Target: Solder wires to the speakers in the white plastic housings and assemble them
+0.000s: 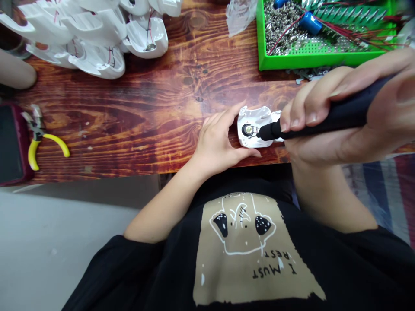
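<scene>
The person's left hand (215, 140) steadies a white plastic housing (251, 114) on a dark-stained wooden table (139, 114), its fingers spread apart and curved around the housing's near side. The right hand (343, 125) has its fingers together, clamped on a black pen-shaped tool (337, 119), whose narrow tip touches a round dark part with a bright silver centre (248, 130) inside the housing. The hand covers much of the tool and its far end runs out of frame, so its exact kind is hard to make out; the right fingers also hide part of the housing. At the top right, a bright green pegboard tray (292, 60), cut off by the frame, holds a heap of small silver metal parts (285, 30), blue cylindrical components (310, 23), red wires (340, 30) and a green strip set with metal pins (350, 15). A few grey metal parts (308, 74) lie just beside the tray. At the top left, a cut-off pile of white plastic housings (94, 43) shows red and dark wires inside. A clear plastic bag (240, 17) lies near the tray. Yellow-handled pliers (42, 140) rest near a phone in a maroon case (11, 142), and a bare forearm (14, 69) enters at the left edge, its owner out of view.
</scene>
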### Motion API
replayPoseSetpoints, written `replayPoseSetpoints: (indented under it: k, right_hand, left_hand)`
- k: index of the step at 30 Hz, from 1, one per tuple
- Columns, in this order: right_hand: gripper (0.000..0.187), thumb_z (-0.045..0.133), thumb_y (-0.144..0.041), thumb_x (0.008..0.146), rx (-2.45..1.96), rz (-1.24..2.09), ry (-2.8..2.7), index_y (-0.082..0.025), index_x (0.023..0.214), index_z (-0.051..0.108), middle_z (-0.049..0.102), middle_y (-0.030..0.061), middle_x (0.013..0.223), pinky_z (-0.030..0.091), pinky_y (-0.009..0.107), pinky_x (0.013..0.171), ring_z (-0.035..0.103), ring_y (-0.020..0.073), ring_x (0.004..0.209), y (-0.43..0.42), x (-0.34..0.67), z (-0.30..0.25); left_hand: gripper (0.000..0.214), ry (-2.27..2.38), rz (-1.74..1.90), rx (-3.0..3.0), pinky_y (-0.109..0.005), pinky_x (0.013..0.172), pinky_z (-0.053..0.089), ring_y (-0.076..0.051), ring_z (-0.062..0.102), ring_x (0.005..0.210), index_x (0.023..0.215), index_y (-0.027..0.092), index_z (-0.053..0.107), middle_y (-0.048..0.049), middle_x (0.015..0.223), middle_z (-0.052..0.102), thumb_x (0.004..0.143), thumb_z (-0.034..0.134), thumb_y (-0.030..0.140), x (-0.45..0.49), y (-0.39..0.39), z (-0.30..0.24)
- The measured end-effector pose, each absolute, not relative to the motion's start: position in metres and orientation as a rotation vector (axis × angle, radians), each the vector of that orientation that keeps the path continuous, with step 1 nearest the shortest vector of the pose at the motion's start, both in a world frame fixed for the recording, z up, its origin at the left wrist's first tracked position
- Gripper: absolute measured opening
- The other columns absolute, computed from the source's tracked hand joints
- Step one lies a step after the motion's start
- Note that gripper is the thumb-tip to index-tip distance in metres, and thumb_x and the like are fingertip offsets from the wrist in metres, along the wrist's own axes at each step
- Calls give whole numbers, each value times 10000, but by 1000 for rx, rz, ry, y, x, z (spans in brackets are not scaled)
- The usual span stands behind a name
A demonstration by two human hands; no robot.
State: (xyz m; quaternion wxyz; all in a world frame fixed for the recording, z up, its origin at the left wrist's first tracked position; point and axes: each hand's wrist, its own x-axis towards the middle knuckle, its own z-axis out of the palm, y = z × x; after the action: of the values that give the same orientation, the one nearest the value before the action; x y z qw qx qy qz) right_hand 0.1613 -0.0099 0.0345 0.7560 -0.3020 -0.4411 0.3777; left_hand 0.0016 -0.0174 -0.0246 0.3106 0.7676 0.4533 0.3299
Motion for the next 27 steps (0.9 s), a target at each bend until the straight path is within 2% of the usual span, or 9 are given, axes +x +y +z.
replayPoseSetpoints:
  k: [2,4,8,12,17,23,27]
  right_hand:
    - [223,664,-374,860,-644,841,-958,-249,708,559,411,-72,487,347,303,319,384,111,346,-8,158,38]
    - [204,682,-296,789,-632,852,-939,-249,667,526,419,-81,451,327,284,300,372,101,321,-5,153,42]
    - [246,692,-294,717,-680,873,-946,-244,595,485,399,-84,399,289,282,267,340,98,274,-1,148,49]
    - [271,728,-308,733,-689,1039,-1012,-254,624,486,449,-87,432,320,273,301,390,104,301,5,151,47]
    - [249,733,-314,709,-544,1129,-1094,-257,629,505,442,-92,417,269,238,274,363,93,289,15,159,38]
    - [200,741,-337,741,-448,1281,-1240,-246,689,570,485,-67,448,349,241,309,430,91,326,17,167,42]
    - [162,742,-332,733,-457,1229,-1236,-235,726,612,508,-63,483,380,244,330,471,93,349,12,163,41]
  left_hand:
    - [1011,1193,895,2034,-472,1085,463,-341,632,1240,1428,262,517,-119,1350,661,604,822,763,2,-19,-26]
    - [1009,1197,922,2046,-455,1064,478,-333,649,1213,1430,242,516,-127,1335,671,616,821,754,2,-20,-27]
    - [1024,1257,935,2075,-427,1002,512,-317,689,1124,1435,205,515,-139,1295,696,624,819,751,3,-23,-26]
    - [1038,1279,951,2094,-398,968,524,-291,709,1042,1441,173,513,-130,1207,734,613,865,691,4,-26,-25]
    - [1020,1280,985,2108,-400,937,536,-281,720,1007,1457,168,493,-113,1136,754,636,888,628,5,-28,-25]
    - [997,1292,978,2078,-422,926,546,-284,722,1014,1474,206,471,-122,1220,736,669,857,650,4,-28,-24]
    - [950,1282,943,2068,-433,934,549,-293,717,1037,1475,201,461,-134,1241,725,711,846,615,3,-29,-21]
